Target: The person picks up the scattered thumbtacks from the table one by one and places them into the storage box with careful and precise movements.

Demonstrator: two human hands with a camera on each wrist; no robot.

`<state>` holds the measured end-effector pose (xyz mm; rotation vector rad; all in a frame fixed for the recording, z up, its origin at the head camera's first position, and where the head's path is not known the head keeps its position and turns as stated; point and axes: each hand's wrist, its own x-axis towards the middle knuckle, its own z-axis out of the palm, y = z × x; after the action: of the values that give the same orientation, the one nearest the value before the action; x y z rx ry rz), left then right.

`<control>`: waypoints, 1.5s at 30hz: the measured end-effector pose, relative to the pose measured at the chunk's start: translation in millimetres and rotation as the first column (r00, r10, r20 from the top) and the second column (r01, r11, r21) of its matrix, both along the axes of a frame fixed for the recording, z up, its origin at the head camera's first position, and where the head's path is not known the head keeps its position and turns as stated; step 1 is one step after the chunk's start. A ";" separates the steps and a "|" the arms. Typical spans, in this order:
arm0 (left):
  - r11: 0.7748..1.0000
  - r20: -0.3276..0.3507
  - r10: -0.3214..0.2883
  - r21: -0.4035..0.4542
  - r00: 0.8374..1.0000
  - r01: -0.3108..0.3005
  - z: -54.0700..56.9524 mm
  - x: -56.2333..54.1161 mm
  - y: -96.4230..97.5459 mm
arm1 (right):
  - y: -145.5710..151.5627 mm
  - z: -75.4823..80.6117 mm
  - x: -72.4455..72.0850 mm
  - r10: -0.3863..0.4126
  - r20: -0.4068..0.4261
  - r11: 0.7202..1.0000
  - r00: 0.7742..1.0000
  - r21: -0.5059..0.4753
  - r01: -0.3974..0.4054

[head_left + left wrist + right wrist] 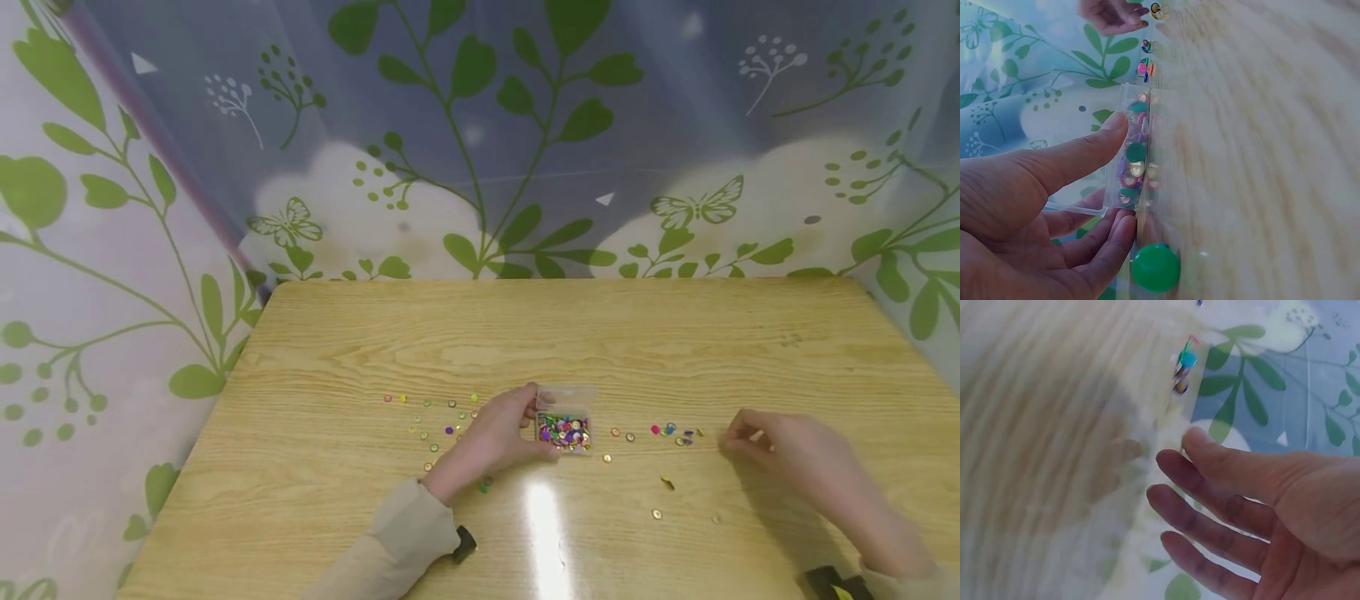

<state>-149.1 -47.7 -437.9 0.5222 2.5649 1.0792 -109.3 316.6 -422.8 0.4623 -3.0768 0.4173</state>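
Observation:
My left hand (491, 429) holds a small clear plastic box (591, 432) on the table, thumb at the near side and fingers at the far side. Its lid (566, 397) is raised at the back. Inside lies a heap of small round-headed tacks (566, 433) in many colours. In the left wrist view, a green tack (1155, 267) lies on the table by the fingertips. Off to the right, my right hand (795, 450) hovers over the table, fingers loosely bent. The right wrist view shows its fingers (1188, 512) spread apart, with nothing clearly between them.
Loose tacks (448, 431) are scattered left of the box, some beside the left forearm. More lie to its right, including a small cluster (670, 429) between box and right hand. The wooden table (337, 333) meets a leaf-patterned backdrop (465, 167).

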 end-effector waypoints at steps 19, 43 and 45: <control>1.000 0.004 0.004 0.000 1.000 -0.004 0.4 0.4 -0.3 | -104.3 12.4 -16.2 0.262 -0.510 0.913 0.819 -0.143 -0.381; 1.000 -0.016 -0.005 0.010 1.000 0.005 -0.1 0.2 0.1 | -110.7 16.3 -13.3 0.209 -0.509 0.920 0.835 -0.188 -0.345; 1.000 -0.012 -0.003 0.011 1.000 0.003 -0.3 0.4 0.2 | -101.0 15.3 -9.4 0.200 -0.507 0.922 0.839 -0.193 -0.336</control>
<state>-148.6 -47.5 -438.2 0.5365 2.5690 1.0934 -118.7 215.6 -407.4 0.8488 -2.4316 0.6165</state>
